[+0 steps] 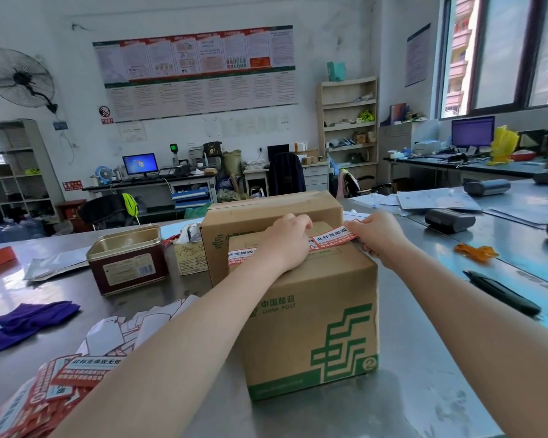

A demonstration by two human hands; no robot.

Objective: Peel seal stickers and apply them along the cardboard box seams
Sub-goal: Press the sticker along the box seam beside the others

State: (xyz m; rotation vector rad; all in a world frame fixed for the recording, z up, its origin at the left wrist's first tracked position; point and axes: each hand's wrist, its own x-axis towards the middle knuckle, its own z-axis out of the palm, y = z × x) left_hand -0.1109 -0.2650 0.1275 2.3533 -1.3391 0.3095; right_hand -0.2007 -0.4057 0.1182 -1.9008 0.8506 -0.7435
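A brown cardboard box (310,327) with green post markings stands on the steel table in front of me. A red and white seal sticker (331,238) lies across its top. My left hand (285,240) rests on the top of the box, covering the sticker's middle; its left end (239,257) shows beside the wrist. My right hand (375,235) pinches the sticker's right end, which is lifted over the box's right edge. A pile of seal stickers and peeled white backings (60,374) lies at the lower left.
A second, larger cardboard box (266,210) stands right behind the first. To the left are an open metal tin (127,259), a tissue box (189,254) and a purple cloth (26,324). A black pen (500,292) and orange scrap (475,251) lie at the right.
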